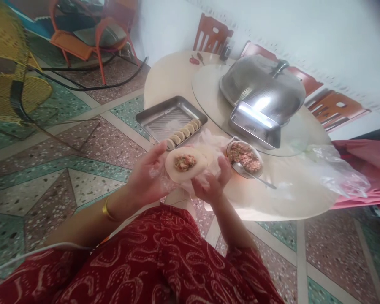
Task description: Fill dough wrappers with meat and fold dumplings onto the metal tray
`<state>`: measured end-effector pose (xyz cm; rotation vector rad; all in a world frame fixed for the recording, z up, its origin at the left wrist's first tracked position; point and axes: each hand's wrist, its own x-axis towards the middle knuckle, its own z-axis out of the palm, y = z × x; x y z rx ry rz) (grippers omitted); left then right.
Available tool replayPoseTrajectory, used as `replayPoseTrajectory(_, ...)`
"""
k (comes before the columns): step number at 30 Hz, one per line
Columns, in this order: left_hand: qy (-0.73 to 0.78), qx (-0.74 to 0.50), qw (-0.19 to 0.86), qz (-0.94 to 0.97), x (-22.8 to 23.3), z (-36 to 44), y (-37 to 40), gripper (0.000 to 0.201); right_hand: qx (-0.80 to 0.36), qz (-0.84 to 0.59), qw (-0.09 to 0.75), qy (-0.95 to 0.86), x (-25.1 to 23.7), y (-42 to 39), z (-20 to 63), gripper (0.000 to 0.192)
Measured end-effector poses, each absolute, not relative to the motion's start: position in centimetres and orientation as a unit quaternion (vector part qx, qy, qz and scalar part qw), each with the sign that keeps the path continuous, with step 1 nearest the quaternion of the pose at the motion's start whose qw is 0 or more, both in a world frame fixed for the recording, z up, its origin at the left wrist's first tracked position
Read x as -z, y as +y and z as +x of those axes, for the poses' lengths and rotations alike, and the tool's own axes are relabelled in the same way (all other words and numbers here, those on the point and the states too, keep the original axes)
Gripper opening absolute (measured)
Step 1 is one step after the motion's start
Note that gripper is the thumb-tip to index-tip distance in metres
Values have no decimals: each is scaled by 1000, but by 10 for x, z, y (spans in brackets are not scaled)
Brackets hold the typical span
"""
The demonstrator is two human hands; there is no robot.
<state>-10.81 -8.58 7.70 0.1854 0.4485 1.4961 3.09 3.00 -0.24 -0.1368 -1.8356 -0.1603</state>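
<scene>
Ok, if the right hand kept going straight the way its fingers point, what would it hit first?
Probably the bowl of minced filling with the spoon in it: the right hand, under the filled wrapper, points up and away toward it. Depth is unclear, so it might pass over the rim.

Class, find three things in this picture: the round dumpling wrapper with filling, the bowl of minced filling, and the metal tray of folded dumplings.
dumpling wrapper (185, 164), head view, on the filling at its middle.
bowl of minced filling (244, 157), head view, on the meat inside.
metal tray (167, 120), head view, on its bare ridged floor.
</scene>
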Motion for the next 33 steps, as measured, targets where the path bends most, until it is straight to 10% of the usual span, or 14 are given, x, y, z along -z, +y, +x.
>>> replayPoseTrajectory(14, 222, -667, 702, 110, -69, -103, -81, 39, 80, -33, 566, -820, 30, 39, 35, 35)
replayPoseTrajectory(33, 430, -651, 581, 230, -23, -98, -80, 20, -23, -58, 549, -834, 19, 4, 19, 8)
